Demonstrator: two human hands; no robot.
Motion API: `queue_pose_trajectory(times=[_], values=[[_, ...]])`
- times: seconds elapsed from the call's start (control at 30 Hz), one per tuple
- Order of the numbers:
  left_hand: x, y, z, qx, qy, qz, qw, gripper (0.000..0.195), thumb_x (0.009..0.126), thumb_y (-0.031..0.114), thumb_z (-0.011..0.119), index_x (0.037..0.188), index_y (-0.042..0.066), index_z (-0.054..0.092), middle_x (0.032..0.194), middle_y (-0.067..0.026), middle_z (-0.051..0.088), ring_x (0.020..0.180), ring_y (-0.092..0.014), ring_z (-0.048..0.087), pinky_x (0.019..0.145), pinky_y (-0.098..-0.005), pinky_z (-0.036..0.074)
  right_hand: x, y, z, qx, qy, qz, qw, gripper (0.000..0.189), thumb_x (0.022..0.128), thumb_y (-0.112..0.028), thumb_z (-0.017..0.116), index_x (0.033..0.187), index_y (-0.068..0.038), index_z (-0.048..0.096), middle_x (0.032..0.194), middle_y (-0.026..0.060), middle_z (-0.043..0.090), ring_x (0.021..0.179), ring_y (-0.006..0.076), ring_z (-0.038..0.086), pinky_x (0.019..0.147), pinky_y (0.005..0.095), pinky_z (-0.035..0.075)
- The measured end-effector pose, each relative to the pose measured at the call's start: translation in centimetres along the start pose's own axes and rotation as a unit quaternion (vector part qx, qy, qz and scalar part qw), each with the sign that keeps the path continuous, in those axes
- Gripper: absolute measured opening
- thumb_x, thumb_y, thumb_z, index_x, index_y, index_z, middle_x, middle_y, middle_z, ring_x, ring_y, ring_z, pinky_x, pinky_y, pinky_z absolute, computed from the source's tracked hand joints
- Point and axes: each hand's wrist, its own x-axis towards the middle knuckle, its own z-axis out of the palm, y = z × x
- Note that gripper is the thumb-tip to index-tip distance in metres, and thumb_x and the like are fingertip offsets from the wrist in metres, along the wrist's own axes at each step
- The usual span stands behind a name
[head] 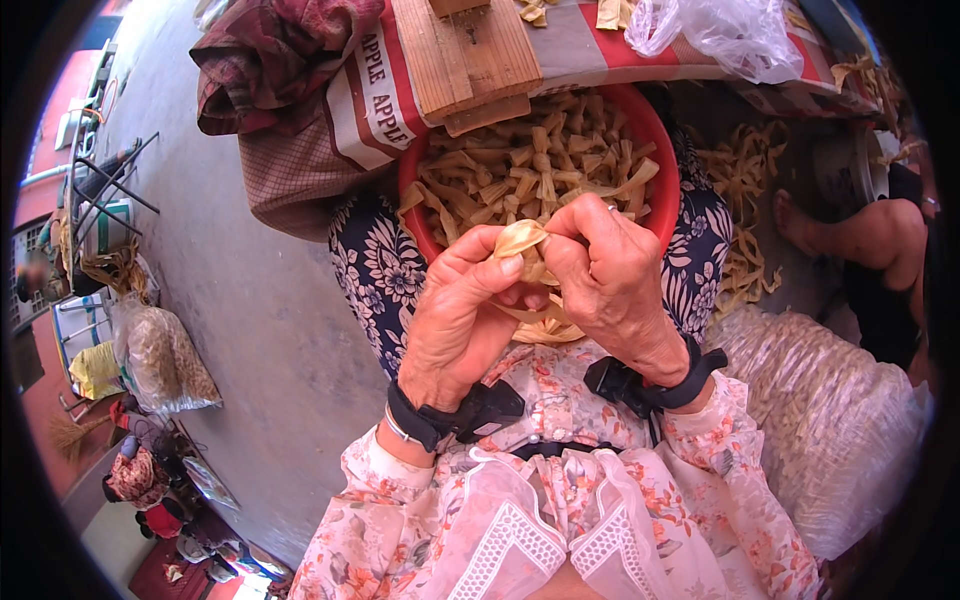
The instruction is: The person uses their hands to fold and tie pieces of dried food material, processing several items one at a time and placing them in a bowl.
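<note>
Both hands meet above the near rim of a red plastic basin (672, 180). Between the thumb and fingers of my left hand (471, 300) is a folded, pale yellow flat strip (521, 238). My right hand (604, 262) pinches the same strip at its right side, fingers curled in. What the strip is made of, I cannot tell. More loose yellow strips (546, 330) lie in the lap, partly hidden under the hands. Many knotted strips (525, 161) of the same kind fill the basin, which sits between the knees.
Beyond the basin, a wooden block (469, 64) rests on a cloth-covered surface (570, 45) with a clear plastic bag (720, 34). A large plastic sack (817, 420) stands at right, near loose strips (742, 180) and another person's bare leg (862, 236). Concrete floor (240, 322) lies left.
</note>
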Motion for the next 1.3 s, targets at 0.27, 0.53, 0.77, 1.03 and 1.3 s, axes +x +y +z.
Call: queue_pose_trajectory(times=[0.27, 0.53, 0.77, 1.03, 1.3], values=[[-0.5, 0.1, 0.0, -0.019, -0.066, -0.049, 0.996, 0.028, 0.082, 0.015, 0.064, 0.103, 0.0, 0.055, 0.092, -0.0048, 0.059, 0.076, -0.011, 0.054, 0.065, -0.0265, 0.046, -0.4, 0.1, -0.7, 0.108, -0.038, 0.102, 0.988, 0.003, 0.074, 0.0, 0.055, 0.076, 0.002, 0.055, 0.064, 0.0068, 0.056, 0.056, 0.0133, 0.055, 0.051, 0.0257, 0.043], [-0.8, 0.6, 1.8, 0.088, 0.015, -0.053, 0.995, 0.019, 0.086, 0.017, 0.059, 0.098, 0.003, 0.056, 0.082, 0.0008, 0.057, 0.065, -0.004, 0.048, 0.055, -0.0182, 0.038, 0.1, -0.8, -2.0, 0.04, -0.064, -0.08, 0.994, 0.009, 0.072, -0.007, 0.062, 0.071, -0.001, 0.055, 0.064, 0.0115, 0.052, 0.054, 0.0273, 0.052, 0.051, 0.0337, 0.042], [-2.6, 2.0, 3.1, 0.311, 0.049, -0.039, 0.948, 0.018, 0.086, 0.016, 0.059, 0.096, 0.001, 0.058, 0.076, 0.0028, 0.056, 0.054, 0.0, 0.041, 0.045, -0.0142, 0.029, -0.4, -0.9, -3.9, 0.226, -0.126, 0.247, 0.934, 0.011, 0.075, -0.006, 0.06, 0.067, 0.001, 0.056, 0.054, 0.0037, 0.051, 0.051, 0.0101, 0.048, 0.047, 0.0256, 0.037], [-3.8, 2.8, 0.9, 0.308, 0.05, -0.045, 0.949, 0.018, 0.085, 0.012, 0.059, 0.094, -0.003, 0.059, 0.074, 0.0, 0.058, 0.052, -0.002, 0.044, 0.044, -0.0174, 0.034, -0.6, -0.2, -4.3, 0.433, -0.114, 0.407, 0.796, 0.02, 0.08, -0.007, 0.056, 0.062, -0.004, 0.049, 0.055, -0.0053, 0.045, 0.051, 0.0004, 0.038, 0.045, 0.0199, 0.03], [-0.4, 2.1, 3.8, 0.688, -0.104, 0.16, 0.701, 0.018, 0.085, 0.011, 0.057, 0.095, -0.003, 0.054, 0.07, -0.0119, 0.055, 0.061, -0.022, 0.056, 0.055, -0.0289, 0.042, -0.4, -0.7, -3.1, 0.374, -0.085, 0.347, 0.856, 0.023, 0.081, -0.009, 0.055, 0.061, -0.005, 0.046, 0.054, -0.0067, 0.041, 0.048, -0.0004, 0.035, 0.04, 0.0194, 0.027]])
